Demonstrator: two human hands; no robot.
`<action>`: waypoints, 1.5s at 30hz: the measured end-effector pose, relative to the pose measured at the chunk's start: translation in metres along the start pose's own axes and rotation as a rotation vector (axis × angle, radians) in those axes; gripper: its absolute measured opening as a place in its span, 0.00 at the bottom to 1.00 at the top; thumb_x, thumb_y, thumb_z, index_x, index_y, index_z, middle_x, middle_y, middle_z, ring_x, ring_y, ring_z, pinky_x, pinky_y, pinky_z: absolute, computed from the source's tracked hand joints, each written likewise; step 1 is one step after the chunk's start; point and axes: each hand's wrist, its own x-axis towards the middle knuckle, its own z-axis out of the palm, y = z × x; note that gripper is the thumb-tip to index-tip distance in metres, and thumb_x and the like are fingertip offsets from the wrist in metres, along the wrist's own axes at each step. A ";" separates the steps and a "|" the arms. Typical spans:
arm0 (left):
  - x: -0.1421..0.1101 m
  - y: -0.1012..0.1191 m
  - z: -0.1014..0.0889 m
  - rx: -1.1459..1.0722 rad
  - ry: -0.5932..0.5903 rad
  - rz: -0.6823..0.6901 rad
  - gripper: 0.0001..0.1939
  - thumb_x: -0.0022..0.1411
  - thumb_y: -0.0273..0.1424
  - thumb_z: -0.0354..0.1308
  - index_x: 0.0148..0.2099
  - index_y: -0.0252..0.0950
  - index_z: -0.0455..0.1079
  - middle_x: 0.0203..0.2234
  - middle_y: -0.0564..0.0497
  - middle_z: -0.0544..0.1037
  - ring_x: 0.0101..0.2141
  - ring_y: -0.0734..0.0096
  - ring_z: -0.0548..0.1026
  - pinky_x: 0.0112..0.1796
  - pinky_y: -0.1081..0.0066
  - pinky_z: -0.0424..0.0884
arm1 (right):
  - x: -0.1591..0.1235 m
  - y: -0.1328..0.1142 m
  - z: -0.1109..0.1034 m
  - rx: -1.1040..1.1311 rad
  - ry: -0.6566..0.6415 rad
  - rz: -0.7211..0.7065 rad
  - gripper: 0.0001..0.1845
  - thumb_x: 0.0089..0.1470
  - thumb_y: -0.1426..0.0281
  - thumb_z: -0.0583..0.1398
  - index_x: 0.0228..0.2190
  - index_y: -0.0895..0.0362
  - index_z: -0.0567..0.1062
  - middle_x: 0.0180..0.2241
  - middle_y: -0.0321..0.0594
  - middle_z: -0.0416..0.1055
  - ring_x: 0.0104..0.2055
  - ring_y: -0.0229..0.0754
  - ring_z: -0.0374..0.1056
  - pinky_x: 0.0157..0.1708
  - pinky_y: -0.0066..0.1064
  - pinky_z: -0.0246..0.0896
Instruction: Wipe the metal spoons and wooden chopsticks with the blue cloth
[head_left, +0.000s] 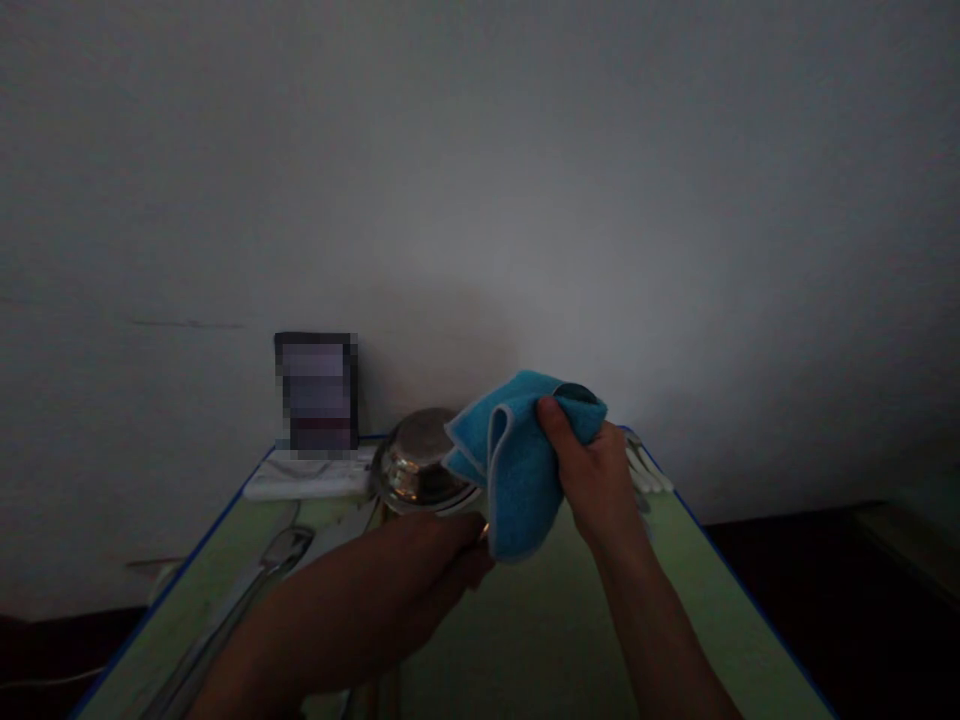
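Note:
In my right hand [596,470] is a blue cloth [525,470] with a pale stitched edge, gripped with the thumb on top. The cloth is folded over, and a dark rounded edge shows at its top; I cannot tell what that belongs to. My left hand [454,545] is closed just below and left of the cloth. A small shiny bit shows at its fingertips against the cloth, but the rest of that thing is hidden. Behind my left hand, an upturned metal bowl [424,455] rests on the table.
The green table [720,610] has a blue edge and stands against a grey wall. Long metal utensils [281,550] lie at the left, before a white bundle [307,482]. A pixelated dark-framed panel [316,390] stands behind. Pale-handled utensils [649,468] lie at the right.

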 end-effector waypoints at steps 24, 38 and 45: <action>-0.021 -0.005 -0.015 -0.063 0.032 -0.004 0.10 0.65 0.37 0.44 0.36 0.40 0.63 0.29 0.57 0.73 0.28 0.74 0.71 0.28 0.76 0.64 | -0.005 0.009 0.015 0.124 0.025 0.073 0.19 0.46 0.53 0.57 0.23 0.57 0.70 0.17 0.31 0.61 0.20 0.34 0.56 0.19 0.25 0.51; -0.007 0.000 -0.013 -0.008 0.096 0.020 0.08 0.63 0.34 0.44 0.36 0.39 0.63 0.30 0.54 0.73 0.31 0.70 0.71 0.32 0.74 0.65 | -0.012 0.005 0.021 0.355 -0.169 0.254 0.20 0.44 0.52 0.59 0.23 0.58 0.70 0.18 0.32 0.63 0.19 0.33 0.59 0.19 0.25 0.55; -0.011 -0.004 -0.011 -0.001 0.052 -0.018 0.10 0.64 0.35 0.44 0.37 0.39 0.66 0.26 0.55 0.73 0.26 0.73 0.71 0.26 0.76 0.64 | -0.006 0.009 0.025 0.512 -0.050 0.250 0.22 0.47 0.51 0.56 0.33 0.57 0.73 0.27 0.38 0.72 0.29 0.39 0.68 0.29 0.29 0.62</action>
